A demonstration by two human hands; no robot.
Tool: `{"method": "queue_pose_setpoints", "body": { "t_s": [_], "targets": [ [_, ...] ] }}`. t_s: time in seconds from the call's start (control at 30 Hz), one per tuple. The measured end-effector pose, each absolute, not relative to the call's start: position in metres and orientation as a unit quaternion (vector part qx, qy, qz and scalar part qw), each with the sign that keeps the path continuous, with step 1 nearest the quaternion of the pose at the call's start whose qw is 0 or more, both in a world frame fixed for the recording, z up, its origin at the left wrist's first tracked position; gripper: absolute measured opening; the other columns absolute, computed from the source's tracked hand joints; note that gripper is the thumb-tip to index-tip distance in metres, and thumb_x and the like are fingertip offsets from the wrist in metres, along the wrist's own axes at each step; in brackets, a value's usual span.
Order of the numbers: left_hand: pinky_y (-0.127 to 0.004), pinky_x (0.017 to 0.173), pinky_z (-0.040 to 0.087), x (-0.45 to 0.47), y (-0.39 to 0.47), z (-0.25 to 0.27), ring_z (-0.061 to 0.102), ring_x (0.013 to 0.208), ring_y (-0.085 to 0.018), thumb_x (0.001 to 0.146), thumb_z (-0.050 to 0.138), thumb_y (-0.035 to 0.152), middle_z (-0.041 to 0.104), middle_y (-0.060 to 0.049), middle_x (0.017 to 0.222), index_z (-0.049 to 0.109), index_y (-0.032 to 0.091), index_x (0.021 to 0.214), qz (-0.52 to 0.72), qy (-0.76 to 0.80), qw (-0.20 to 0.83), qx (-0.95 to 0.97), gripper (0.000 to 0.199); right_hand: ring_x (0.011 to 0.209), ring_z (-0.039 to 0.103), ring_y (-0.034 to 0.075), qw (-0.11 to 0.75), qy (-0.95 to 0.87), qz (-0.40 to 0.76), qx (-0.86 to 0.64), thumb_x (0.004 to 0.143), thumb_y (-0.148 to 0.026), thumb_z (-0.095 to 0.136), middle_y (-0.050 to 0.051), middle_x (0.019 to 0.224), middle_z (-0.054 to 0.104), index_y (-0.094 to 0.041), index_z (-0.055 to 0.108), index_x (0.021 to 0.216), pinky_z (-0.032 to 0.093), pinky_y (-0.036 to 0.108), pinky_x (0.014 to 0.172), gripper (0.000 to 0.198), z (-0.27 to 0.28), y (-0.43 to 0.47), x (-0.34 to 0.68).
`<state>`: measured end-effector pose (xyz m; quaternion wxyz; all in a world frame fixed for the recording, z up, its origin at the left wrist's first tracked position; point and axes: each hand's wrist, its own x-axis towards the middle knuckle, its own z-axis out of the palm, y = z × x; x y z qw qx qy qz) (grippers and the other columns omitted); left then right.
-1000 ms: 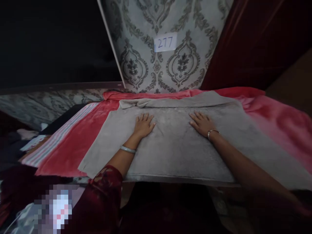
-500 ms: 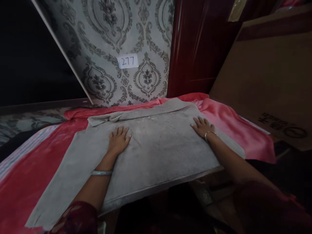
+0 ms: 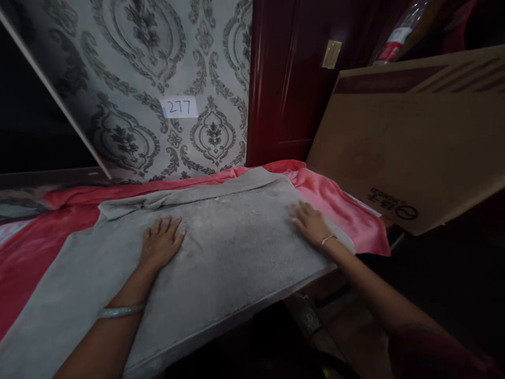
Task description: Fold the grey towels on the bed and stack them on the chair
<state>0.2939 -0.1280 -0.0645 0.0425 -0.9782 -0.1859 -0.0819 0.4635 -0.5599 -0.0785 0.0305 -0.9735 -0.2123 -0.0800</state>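
Right hand (image 3: 312, 226) has shifted rightward over the grey plush blanket (image 3: 236, 258); left hand (image 3: 160, 248) flat; both hands' fingers outstretched, empty.

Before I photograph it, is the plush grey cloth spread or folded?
Mostly spread: the plush grey cloth lies broadly flat, with folds along its far edge.

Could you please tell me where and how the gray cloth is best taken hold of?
Probably by the raised fold along its far edge, pinched near its left end from above. There the gray cloth is bunched and stands up a little, while its middle lies flat and offers little to pinch. The left hand, palm down on the cloth, looks nearer to that end.
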Motion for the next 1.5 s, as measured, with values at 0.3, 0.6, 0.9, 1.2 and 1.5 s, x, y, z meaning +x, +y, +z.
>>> {"method": "queue_pose_setpoints", "body": {
  "t_s": [0.3,0.6,0.9,1.2,1.5],
  "targets": [
    [-0.059,0.118,0.029,0.295,-0.127,-0.062,0.03,0.15,-0.036,0.1,0.027,0.043,0.036,-0.013,0.163,0.04,0.019,0.155,-0.073,-0.184,0.043,-0.979,0.062,0.154,0.02,0.031,0.046,-0.314,-0.008,-0.948,0.102,-0.059,0.029,0.006,0.168,0.022,-0.031,0.031,0.161,0.024,0.058,0.121,0.065,-0.098,-0.532,0.434],
    [-0.059,0.118,0.028,0.296,-0.126,-0.062,0.029,0.151,-0.037,0.101,0.026,0.043,0.034,-0.014,0.164,0.038,0.019,0.156,-0.063,-0.183,0.045,-0.98,0.062,0.152,0.026,0.027,0.027,-0.121,0.006,-0.992,0.103,-0.052,0.024,0.008,0.167,0.026,-0.025,0.031,0.161,0.03,0.054,0.119,0.064,-0.101,-0.643,0.461],
    [-0.058,0.115,0.033,0.294,-0.127,-0.066,0.036,0.147,-0.037,0.101,0.028,0.038,0.043,-0.016,0.158,0.046,0.015,0.152,-0.102,-0.173,0.07,-0.977,0.059,0.151,0.027,0.032,0.064,-0.19,-0.088,-0.976,0.101,-0.043,0.037,0.013,0.164,0.032,-0.024,0.043,0.155,0.03,0.058,0.117,0.057,-0.095,-0.598,0.449],
    [-0.056,0.114,0.036,0.291,-0.125,-0.067,0.04,0.145,-0.036,0.101,0.033,0.036,0.048,-0.017,0.155,0.051,0.015,0.148,-0.125,-0.166,0.076,-0.975,0.055,0.154,0.018,0.027,0.08,-0.311,-0.006,-0.947,0.103,-0.047,0.038,0.012,0.169,0.019,-0.023,0.033,0.16,0.022,0.047,0.121,0.062,-0.065,-0.448,0.486],
    [-0.059,0.113,0.037,0.291,-0.116,-0.075,0.042,0.144,-0.036,0.1,0.034,0.038,0.05,-0.016,0.153,0.054,0.018,0.147,-0.14,-0.157,0.069,-0.975,0.054,0.155,0.015,0.026,0.068,-0.277,-0.009,-0.958,0.103,-0.06,0.027,0.002,0.17,0.018,-0.035,0.029,0.16,0.018,0.053,0.122,0.062,-0.074,-0.439,0.559]
  ]
}}
